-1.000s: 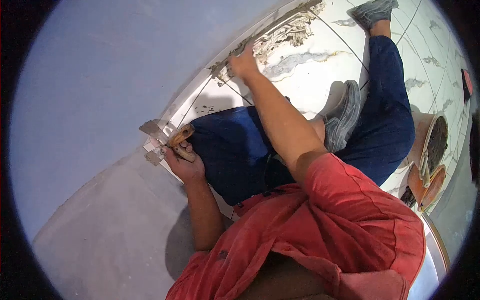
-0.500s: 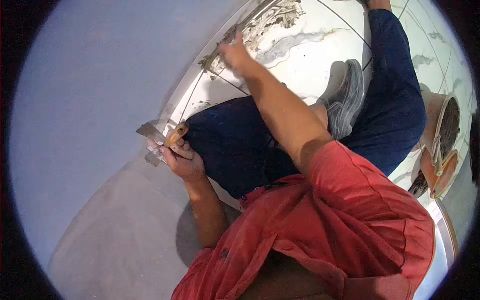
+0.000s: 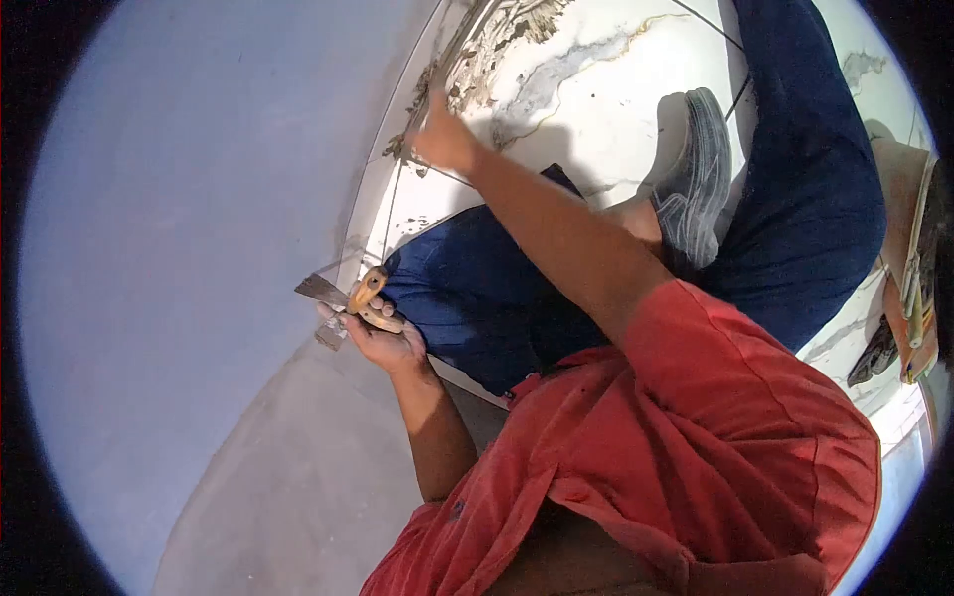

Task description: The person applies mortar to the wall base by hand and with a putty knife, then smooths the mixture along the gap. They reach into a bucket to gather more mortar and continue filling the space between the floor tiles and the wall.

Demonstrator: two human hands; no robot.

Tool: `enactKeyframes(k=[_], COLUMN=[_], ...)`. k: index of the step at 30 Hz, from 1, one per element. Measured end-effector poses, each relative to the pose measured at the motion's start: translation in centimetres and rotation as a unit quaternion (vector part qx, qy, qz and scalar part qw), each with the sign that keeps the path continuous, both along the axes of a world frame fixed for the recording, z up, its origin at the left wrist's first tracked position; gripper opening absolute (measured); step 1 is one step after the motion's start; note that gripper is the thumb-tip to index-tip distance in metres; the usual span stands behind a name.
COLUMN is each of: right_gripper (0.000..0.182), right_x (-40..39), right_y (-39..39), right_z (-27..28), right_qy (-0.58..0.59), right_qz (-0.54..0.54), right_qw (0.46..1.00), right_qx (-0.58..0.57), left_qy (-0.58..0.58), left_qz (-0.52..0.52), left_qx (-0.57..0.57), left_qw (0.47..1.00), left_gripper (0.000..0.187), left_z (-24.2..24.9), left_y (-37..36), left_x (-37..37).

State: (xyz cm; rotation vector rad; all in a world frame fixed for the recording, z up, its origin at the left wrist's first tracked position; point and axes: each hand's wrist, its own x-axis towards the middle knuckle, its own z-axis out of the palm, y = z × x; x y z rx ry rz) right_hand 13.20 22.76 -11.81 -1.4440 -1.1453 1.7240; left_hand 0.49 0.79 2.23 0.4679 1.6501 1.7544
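Observation:
My left hand (image 3: 390,343) is closed around a putty knife with a wooden handle (image 3: 368,288), its flat metal blade (image 3: 320,289) pointing at the wall. A second pale handle (image 3: 383,319) lies in the same grip, and a smeared blade (image 3: 329,338) shows below, so there seem to be two putty knives. My right hand (image 3: 444,137) reaches down to the joint between wall and floor, beside a strip of grey-brown scrapings (image 3: 487,55). One digit sticks out; the others are hidden or blurred, and I cannot make out anything held.
A blue-grey wall (image 3: 219,179) rises on the left. Marbled white tiles (image 3: 616,89) cover the floor, with small dark crumbs near my knee. My grey shoe (image 3: 691,179) is planted on the tiles. At the right edge stands a dirty bucket (image 3: 902,199) with a tool by it.
My right hand has shifted slightly down and left along the wall joint. The view has turned a little; the left hand keeps its hold on the putty knives.

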Motion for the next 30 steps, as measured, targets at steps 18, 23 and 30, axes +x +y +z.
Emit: enactKeyframes(k=[18, 23, 30], right_gripper=[0.086, 0.085, 0.075], right_x=[5.3, 8.1, 9.4], right_y=[0.7, 5.1, 4.7], right_z=[2.8, 5.0, 6.5], right_qy=[-0.027, -0.157, -0.199], right_qz=[0.028, 0.0, 0.16], right_qw=[0.999, 0.987, 0.966], right_qx=[-0.016, -0.022, 0.027], left_qy=[0.018, 0.062, 0.066], left_qz=[0.009, 0.032, -0.004], left_qx=[-0.066, -0.068, -0.074], left_qw=[0.998, 0.995, 0.995], left_gripper=[0.043, 0.04, 0.04], left_z=[0.0, 0.4, 0.8], left_y=[0.7, 1.6, 1.3], left_x=[1.4, 2.9, 2.6])
